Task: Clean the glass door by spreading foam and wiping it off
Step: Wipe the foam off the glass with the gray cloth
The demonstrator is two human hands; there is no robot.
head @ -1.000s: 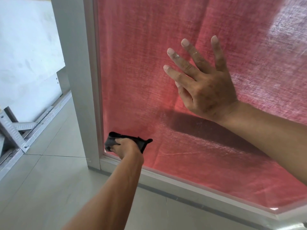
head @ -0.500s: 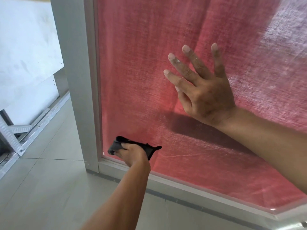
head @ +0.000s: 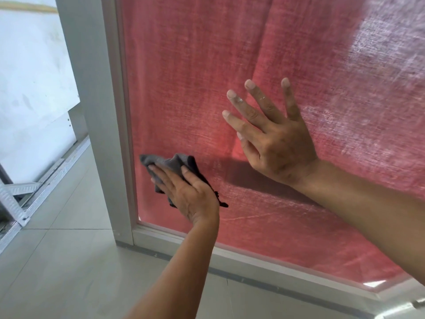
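Left hand (head: pixel 187 193): from my remote seat I see it at about 7 o'clock in the frame, fingers laid out fairly straight, pressing the grey cloth (head: pixel 171 165) flat against the glass. No fist, no pinch that I can make out.

Cloth: dark grey, crumpled, bunched up above the fingertips toward 11 o'clock from the hand, with a little tail poking out at 4 o'clock by the wrist. It sits on the lower left part of the pane, just beside the frame upright.

Right hand (head: pixel 273 132): dead centre, fingers spread wide and straight, palm flat on the glass - holding nothing. Small wet or foamy specks on a couple of fingers. Its forearm runs off to 4 o'clock.

Glass door (head: pixel 188 72): fills most of the view, with a red woven curtain (head: pixel 310 33) showing behind it. Up at 2 o'clock the pane looks whitish and smeary; thin streaks also at 5 o'clock - can't tell if that's foam or glare.

Door frame (head: pixel 101 111): pale grey, upright at 9 o'clock, bottom rail slanting down toward 5 o'clock.

Floor (head: pixel 69 272): light tiles at 7 o'clock.

Metal track (head: pixel 43 180): far left at 9 o'clock, with a white wall panel (head: pixel 30 77) above it.
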